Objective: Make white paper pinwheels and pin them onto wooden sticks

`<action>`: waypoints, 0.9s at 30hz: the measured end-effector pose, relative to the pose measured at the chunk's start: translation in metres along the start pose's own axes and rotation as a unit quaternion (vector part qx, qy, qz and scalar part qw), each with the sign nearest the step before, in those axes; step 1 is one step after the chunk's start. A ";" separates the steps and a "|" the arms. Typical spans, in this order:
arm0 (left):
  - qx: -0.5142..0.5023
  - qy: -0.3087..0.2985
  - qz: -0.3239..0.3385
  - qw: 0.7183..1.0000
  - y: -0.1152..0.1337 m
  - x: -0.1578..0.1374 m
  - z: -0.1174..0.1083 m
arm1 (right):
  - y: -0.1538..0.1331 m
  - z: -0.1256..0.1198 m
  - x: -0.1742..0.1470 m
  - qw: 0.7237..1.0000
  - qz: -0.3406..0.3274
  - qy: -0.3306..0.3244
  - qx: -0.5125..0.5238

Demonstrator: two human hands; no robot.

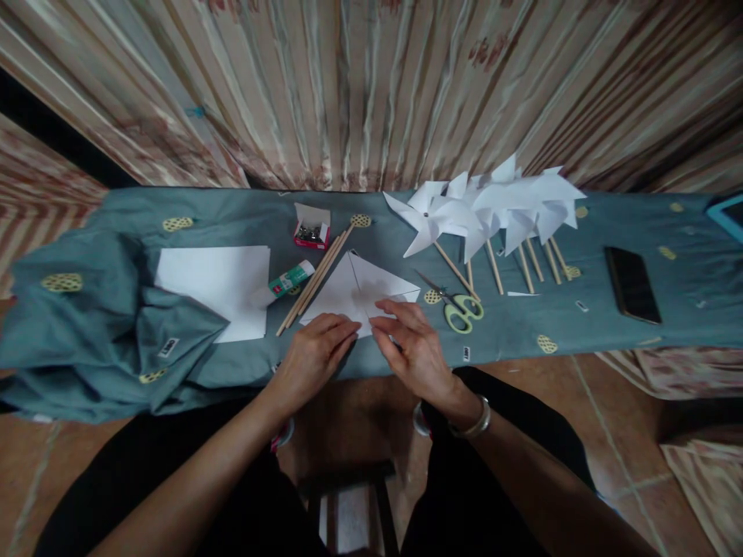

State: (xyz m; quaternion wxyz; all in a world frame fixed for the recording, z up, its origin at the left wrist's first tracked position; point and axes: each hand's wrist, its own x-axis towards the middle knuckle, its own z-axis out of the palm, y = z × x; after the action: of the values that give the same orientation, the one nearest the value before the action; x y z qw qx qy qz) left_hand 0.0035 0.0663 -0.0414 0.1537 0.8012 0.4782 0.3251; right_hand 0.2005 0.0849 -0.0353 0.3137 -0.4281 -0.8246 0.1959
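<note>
Working at the paper [354, 290]

The left hand [319, 348] and right hand [415, 348] are curling inward at its near corner; I can't tell if either grip is pinching. It's lying on the table [380, 236], white, dark-lined.

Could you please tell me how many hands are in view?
2: the left hand and the right hand, both at the near part of the middle white paper.

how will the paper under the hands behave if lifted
The paper is probably light and floppy, looking thin. Its far corner may droop, since left hand and right hand sit at the near side. It might bend easily along the dark lines running inward.
</note>
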 end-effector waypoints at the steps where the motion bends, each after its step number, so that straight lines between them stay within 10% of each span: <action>1: 0.001 -0.002 -0.002 1.000 0.000 0.000 0.000 | 0.000 0.000 0.000 1.000 -0.003 -0.001 -0.002; 27: -0.010 -0.047 -0.027 0.998 -0.002 0.007 -0.002 | -0.001 0.006 0.004 0.993 -0.024 -0.044 -0.106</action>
State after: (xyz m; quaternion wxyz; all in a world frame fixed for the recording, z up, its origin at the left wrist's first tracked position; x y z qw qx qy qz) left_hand 0.0036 0.0731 -0.0386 0.1931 0.8011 0.4881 0.2875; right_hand 0.1936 0.0878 -0.0378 0.2345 -0.4298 -0.8639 0.1185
